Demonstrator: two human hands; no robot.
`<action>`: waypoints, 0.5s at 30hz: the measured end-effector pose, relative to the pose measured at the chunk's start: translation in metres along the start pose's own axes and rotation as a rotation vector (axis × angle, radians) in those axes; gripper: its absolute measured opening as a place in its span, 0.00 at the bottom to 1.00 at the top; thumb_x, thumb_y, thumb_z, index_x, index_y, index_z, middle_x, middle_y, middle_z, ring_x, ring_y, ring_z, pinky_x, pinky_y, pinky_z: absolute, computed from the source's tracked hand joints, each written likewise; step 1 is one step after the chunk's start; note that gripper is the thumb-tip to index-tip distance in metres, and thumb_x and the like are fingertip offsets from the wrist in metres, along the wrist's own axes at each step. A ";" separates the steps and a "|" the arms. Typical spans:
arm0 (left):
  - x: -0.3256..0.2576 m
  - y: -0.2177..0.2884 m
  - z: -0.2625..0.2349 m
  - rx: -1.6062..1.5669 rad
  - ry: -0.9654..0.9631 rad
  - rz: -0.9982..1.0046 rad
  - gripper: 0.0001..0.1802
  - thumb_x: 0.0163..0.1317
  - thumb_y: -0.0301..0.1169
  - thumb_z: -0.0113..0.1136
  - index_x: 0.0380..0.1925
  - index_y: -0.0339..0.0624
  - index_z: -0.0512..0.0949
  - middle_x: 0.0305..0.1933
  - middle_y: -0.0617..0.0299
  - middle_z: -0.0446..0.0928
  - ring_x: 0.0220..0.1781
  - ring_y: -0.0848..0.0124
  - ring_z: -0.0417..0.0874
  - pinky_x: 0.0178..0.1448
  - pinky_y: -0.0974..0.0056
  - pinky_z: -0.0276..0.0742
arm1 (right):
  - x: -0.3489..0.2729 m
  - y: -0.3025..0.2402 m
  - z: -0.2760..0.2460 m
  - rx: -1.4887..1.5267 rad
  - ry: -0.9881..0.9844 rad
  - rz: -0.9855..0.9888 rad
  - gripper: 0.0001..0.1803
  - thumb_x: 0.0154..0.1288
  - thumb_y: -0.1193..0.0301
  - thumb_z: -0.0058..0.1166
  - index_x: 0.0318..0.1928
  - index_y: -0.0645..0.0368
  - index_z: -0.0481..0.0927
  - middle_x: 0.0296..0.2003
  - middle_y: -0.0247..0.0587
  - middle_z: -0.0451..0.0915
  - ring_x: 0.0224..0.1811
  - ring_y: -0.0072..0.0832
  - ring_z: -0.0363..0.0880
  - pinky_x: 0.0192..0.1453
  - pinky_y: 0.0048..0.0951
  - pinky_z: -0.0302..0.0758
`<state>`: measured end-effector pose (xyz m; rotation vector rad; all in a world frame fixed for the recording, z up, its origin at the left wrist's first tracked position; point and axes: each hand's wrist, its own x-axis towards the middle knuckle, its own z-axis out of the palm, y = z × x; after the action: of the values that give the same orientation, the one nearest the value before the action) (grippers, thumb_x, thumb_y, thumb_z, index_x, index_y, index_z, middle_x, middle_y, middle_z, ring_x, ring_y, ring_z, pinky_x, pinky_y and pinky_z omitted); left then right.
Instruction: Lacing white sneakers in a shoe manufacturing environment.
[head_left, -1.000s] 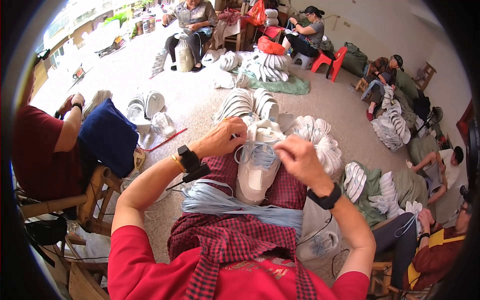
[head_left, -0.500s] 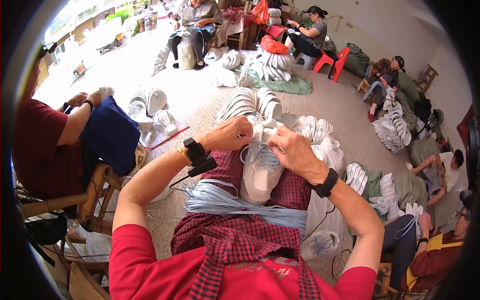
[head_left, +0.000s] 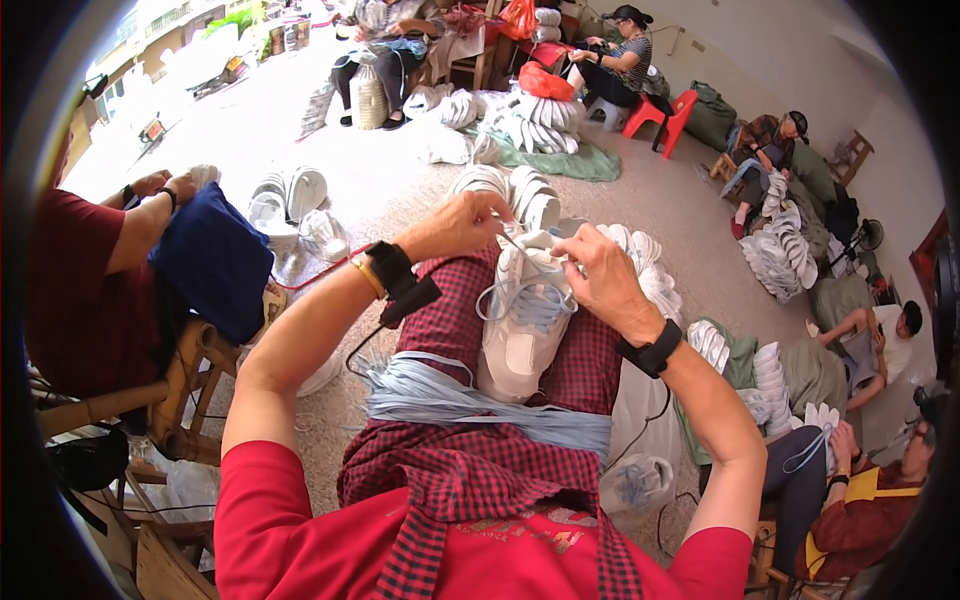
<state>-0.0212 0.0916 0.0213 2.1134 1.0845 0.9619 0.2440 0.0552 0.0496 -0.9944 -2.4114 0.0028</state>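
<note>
A white sneaker [head_left: 515, 355] sits between my thighs, toe toward me, with pale blue-grey laces [head_left: 540, 308] threaded through its front and a loop hanging at its left side. Above the shoe's opening, my left hand [head_left: 470, 224] is closed, pinching a length of shoelace. My right hand [head_left: 605, 280] is closed too, thumb and fingers pinched on the lace at the shoe's right edge. A short stretch of lace runs between both hands. Across my lap, over a red-and-black checked apron [head_left: 450, 455], lies a thick bundle of pale blue laces [head_left: 480, 412].
Stacked white shoes [head_left: 535, 198] stand just beyond my knees, and more white shoes [head_left: 648, 265] lie to the right. A bagged shoe [head_left: 637, 485] is beside my right leg. A person in dark red [head_left: 85, 290] sits close on the left; other people work around the room.
My left hand has moved slightly up, away from the shoe, with lace now drawn out between the hands. My right hand has shifted a little right and down.
</note>
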 end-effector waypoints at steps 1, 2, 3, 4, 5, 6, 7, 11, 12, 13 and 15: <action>0.003 0.002 -0.005 0.179 0.021 -0.049 0.09 0.65 0.28 0.57 0.42 0.37 0.80 0.25 0.63 0.76 0.27 0.74 0.76 0.33 0.65 0.75 | -0.001 0.003 -0.004 0.035 -0.012 -0.012 0.11 0.57 0.79 0.54 0.41 0.60 0.84 0.37 0.49 0.77 0.39 0.49 0.81 0.43 0.45 0.78; -0.001 -0.004 -0.004 0.175 0.015 -0.049 0.09 0.65 0.28 0.57 0.42 0.37 0.80 0.25 0.63 0.76 0.27 0.74 0.76 0.33 0.65 0.75 | -0.002 0.006 -0.008 0.071 -0.024 -0.023 0.10 0.57 0.79 0.54 0.39 0.60 0.84 0.37 0.48 0.77 0.39 0.49 0.80 0.44 0.45 0.77; -0.003 -0.014 -0.001 0.291 0.166 0.150 0.10 0.64 0.29 0.58 0.42 0.38 0.81 0.30 0.59 0.78 0.33 0.70 0.78 0.38 0.63 0.76 | -0.005 0.014 -0.007 0.078 -0.013 -0.038 0.09 0.56 0.80 0.53 0.37 0.61 0.84 0.36 0.48 0.77 0.39 0.48 0.80 0.45 0.44 0.76; -0.003 -0.012 0.000 0.397 0.313 0.363 0.10 0.62 0.30 0.59 0.42 0.38 0.81 0.35 0.56 0.79 0.39 0.65 0.80 0.43 0.60 0.76 | -0.007 0.019 -0.009 0.068 -0.003 -0.020 0.09 0.56 0.80 0.53 0.37 0.61 0.84 0.36 0.48 0.77 0.39 0.48 0.80 0.45 0.44 0.76; -0.010 -0.010 0.003 0.310 0.268 0.238 0.10 0.62 0.32 0.60 0.40 0.39 0.82 0.42 0.51 0.78 0.47 0.56 0.78 0.52 0.55 0.73 | -0.008 0.024 -0.011 0.096 0.006 -0.021 0.09 0.56 0.80 0.53 0.37 0.62 0.84 0.36 0.49 0.77 0.39 0.48 0.80 0.45 0.44 0.76; -0.018 0.011 0.007 0.203 0.237 0.121 0.08 0.61 0.33 0.63 0.36 0.40 0.81 0.39 0.52 0.77 0.44 0.55 0.77 0.53 0.55 0.71 | -0.011 0.028 -0.013 0.124 0.016 -0.020 0.09 0.56 0.80 0.53 0.36 0.62 0.84 0.36 0.49 0.77 0.39 0.48 0.80 0.45 0.44 0.76; -0.031 0.020 0.010 0.267 0.249 0.195 0.09 0.60 0.35 0.65 0.33 0.41 0.80 0.39 0.52 0.76 0.43 0.55 0.77 0.52 0.55 0.71 | -0.009 0.025 -0.014 0.149 0.011 0.008 0.09 0.56 0.81 0.52 0.37 0.63 0.84 0.36 0.50 0.77 0.39 0.47 0.80 0.45 0.42 0.76; -0.066 0.045 0.038 0.397 0.155 0.207 0.14 0.55 0.39 0.71 0.29 0.42 0.77 0.37 0.53 0.74 0.42 0.55 0.76 0.49 0.54 0.69 | -0.014 0.021 -0.020 0.222 0.039 0.037 0.11 0.55 0.82 0.50 0.35 0.62 0.84 0.35 0.48 0.77 0.37 0.42 0.80 0.44 0.39 0.76; -0.069 0.048 0.045 0.401 0.150 0.209 0.14 0.55 0.39 0.71 0.29 0.42 0.77 0.37 0.53 0.74 0.42 0.55 0.76 0.49 0.54 0.69 | -0.017 0.020 -0.021 0.225 0.044 0.039 0.11 0.55 0.82 0.50 0.35 0.62 0.84 0.35 0.48 0.77 0.37 0.42 0.80 0.44 0.39 0.76; -0.070 0.049 0.052 0.428 0.182 0.181 0.15 0.54 0.39 0.72 0.29 0.42 0.77 0.36 0.53 0.74 0.41 0.54 0.75 0.49 0.53 0.69 | -0.020 0.019 -0.024 0.218 -0.012 0.064 0.11 0.54 0.82 0.49 0.36 0.62 0.84 0.35 0.48 0.77 0.37 0.40 0.80 0.43 0.38 0.76; -0.065 0.046 0.062 0.449 0.264 0.199 0.12 0.55 0.34 0.69 0.29 0.39 0.77 0.34 0.53 0.72 0.38 0.53 0.74 0.46 0.53 0.69 | -0.025 0.023 -0.028 0.208 -0.055 0.093 0.12 0.54 0.82 0.49 0.37 0.62 0.83 0.35 0.47 0.77 0.36 0.37 0.80 0.42 0.37 0.76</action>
<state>0.0217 0.0033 -0.0026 2.5463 1.3389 1.2076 0.2865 0.0503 0.0577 -1.0188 -2.3536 0.3113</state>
